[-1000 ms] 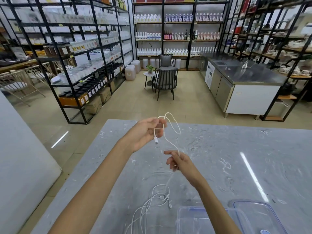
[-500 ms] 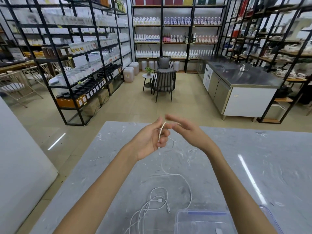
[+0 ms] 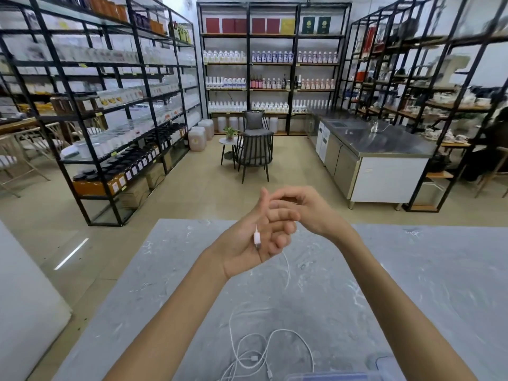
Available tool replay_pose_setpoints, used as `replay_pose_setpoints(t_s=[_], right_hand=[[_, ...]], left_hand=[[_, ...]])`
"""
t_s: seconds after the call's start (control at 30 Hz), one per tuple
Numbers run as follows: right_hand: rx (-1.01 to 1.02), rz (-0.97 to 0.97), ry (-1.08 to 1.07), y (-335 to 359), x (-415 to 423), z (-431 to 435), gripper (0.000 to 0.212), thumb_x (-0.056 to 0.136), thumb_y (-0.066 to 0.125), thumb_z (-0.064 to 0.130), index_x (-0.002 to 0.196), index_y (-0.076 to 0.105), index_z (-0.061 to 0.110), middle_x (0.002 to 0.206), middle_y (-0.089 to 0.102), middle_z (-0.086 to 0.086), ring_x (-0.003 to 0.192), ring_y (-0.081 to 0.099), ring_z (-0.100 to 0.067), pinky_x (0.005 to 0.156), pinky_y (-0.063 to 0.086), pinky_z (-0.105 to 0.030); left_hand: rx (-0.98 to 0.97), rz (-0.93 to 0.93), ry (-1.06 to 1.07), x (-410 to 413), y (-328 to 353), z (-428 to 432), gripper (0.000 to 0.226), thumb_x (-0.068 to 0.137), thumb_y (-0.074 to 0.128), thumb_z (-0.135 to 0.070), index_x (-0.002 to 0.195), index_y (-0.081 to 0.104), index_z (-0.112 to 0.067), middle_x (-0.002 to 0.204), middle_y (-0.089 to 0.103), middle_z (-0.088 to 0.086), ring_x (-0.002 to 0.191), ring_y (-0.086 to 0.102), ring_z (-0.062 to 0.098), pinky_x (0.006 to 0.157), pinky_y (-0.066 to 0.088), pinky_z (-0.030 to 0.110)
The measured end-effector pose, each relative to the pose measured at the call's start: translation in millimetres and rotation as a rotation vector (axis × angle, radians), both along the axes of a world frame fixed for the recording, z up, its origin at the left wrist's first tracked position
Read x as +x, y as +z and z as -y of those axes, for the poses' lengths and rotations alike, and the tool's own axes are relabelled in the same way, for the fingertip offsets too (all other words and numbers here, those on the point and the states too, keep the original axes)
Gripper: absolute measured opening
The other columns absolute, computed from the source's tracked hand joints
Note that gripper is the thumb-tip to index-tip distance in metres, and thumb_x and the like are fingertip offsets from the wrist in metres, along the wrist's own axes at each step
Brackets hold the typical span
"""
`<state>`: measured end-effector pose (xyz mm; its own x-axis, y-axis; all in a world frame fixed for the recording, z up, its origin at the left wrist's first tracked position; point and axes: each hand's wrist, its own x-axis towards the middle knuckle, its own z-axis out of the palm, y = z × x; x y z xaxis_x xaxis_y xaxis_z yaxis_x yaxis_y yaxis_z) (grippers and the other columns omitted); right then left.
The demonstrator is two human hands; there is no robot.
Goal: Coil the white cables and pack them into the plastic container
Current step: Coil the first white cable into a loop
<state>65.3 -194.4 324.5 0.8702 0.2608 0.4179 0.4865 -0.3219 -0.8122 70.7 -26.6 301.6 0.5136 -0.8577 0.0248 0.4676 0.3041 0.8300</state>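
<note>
My left hand (image 3: 247, 243) is raised over the grey marble table (image 3: 412, 284), fingers curled around a white cable; its plug (image 3: 257, 237) hangs in front of the palm. My right hand (image 3: 305, 207) meets the left from the right, fingers pinching the same cable at the left fingertips. A thin strand (image 3: 287, 270) drops from the hands toward the table. More white cables (image 3: 255, 356) lie in loose loops near the front edge. The clear plastic container (image 3: 338, 377) shows only its rim at the bottom.
Black shelving racks (image 3: 110, 105) with bottles and jars stand beyond the table on the left and back. A dark chair (image 3: 254, 149) and a steel counter (image 3: 384, 149) stand further off on the tiled floor. A white block (image 3: 22, 298) borders the left.
My right hand has risen from below to meet my left hand and wraps the cable around its fingers. The view tilted up, so the container has slid almost out of frame.
</note>
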Motion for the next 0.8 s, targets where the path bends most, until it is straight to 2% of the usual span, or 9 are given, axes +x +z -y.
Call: replay_pose_setpoints(t_s=[0.07,0.13,0.23,0.3,0.4,0.5,0.6,0.7,0.8], right_hand=[[0.021,-0.017,-0.001,-6.2,-1.4,-5.0,0.022,0.093,0.053,-0.007,0.097,0.072,0.002,0.087,0.074,-0.006,0.083,0.068,-0.010,0.076,0.057,-0.024],[0.071,-0.115,0.017,-18.6,-6.4,-14.7,0.041,0.096,0.048,-0.001,0.085,0.074,0.029,0.073,0.071,0.010,0.069,0.065,-0.002,0.068,0.054,-0.016],[0.153,-0.332,0.030,-50.3,-19.5,-33.3,0.036,0.102,0.046,0.028,0.075,0.068,0.039,0.066,0.063,0.010,0.051,0.051,-0.008,0.057,0.047,-0.025],[0.106,-0.434,0.051,-76.0,-31.5,-43.5,0.029,0.104,0.042,0.030,0.094,0.069,0.032,0.069,0.060,0.002,0.045,0.047,-0.011,0.050,0.039,-0.026],[-0.199,-0.508,0.119,-103.2,-59.0,-51.4,0.026,0.103,0.042,0.029,0.121,0.059,0.021,0.067,0.061,0.005,0.045,0.049,-0.008,0.047,0.041,-0.022],[-0.501,-0.198,0.047,-85.4,-78.2,-46.0,0.020,0.101,0.043,0.034,0.110,0.060,0.029,0.064,0.063,0.008,0.059,0.056,-0.004,0.060,0.043,-0.016],[-0.673,0.227,-0.140,-37.5,-73.4,-27.3,0.016,0.096,0.054,0.034,0.093,0.068,0.026,0.074,0.069,0.006,0.069,0.063,-0.013,0.062,0.049,-0.032],[-0.623,0.532,-0.231,-4.1,-59.6,-8.0,0.007,0.086,0.070,0.035,0.084,0.075,0.031,0.084,0.069,0.014,0.076,0.063,-0.006,0.055,0.049,-0.032],[-0.369,0.583,-0.216,-5.3,-42.8,-0.2,0.005,0.080,0.077,0.029,0.078,0.078,0.025,0.083,0.065,0.013,0.077,0.062,-0.006,0.061,0.047,-0.023]], left_hand=[[0.047,0.092,0.085,1.4,0.5,3.1,0.051,0.078,0.066,-0.059,0.097,0.077,-0.013,0.076,0.067,-0.003,0.053,0.060,0.001,0.041,0.045,0.010],[0.045,0.066,0.145,6.2,3.4,3.0,0.041,0.080,0.069,-0.048,0.097,0.078,-0.012,0.077,0.069,-0.002,0.053,0.062,0.001,0.041,0.046,0.008],[0.007,-0.019,0.276,22.5,4.8,0.9,0.041,0.091,0.058,-0.039,0.100,0.076,-0.004,0.079,0.072,0.001,0.060,0.068,0.004,0.047,0.052,0.010],[0.036,0.016,0.402,32.4,1.9,-0.3,0.044,0.098,0.050,-0.037,0.107,0.070,0.000,0.085,0.074,0.005,0.069,0.072,0.009,0.054,0.056,0.014],[0.148,0.124,0.532,39.1,-8.8,-4.1,0.052,0.099,0.047,-0.040,0.113,0.063,0.007,0.098,0.074,0.018,0.088,0.075,0.025,0.072,0.061,0.025],[0.362,0.282,0.523,29.9,-25.3,-4.9,0.067,0.091,0.051,-0.054,0.107,0.065,0.009,0.099,0.074,0.024,0.093,0.073,0.035,0.081,0.061,0.035],[0.573,0.513,0.454,6.5,-38.7,2.2,0.073,0.088,0.045,-0.070,0.073,0.071,-0.003,0.069,0.071,0.017,0.060,0.070,0.028,0.060,0.058,0.037],[0.560,0.423,0.281,-11.1,-37.4,7.5,0.088,0.087,0.025,-0.076,0.059,0.070,-0.006,0.053,0.064,0.015,0.035,0.055,0.022,0.035,0.045,0.024],[0.526,0.320,0.255,-19.0,-30.1,8.9,0.104,0.073,0.010,-0.093,0.052,0.063,-0.006,0.043,0.056,0.011,0.024,0.039,0.016,0.031,0.031,0.014]])
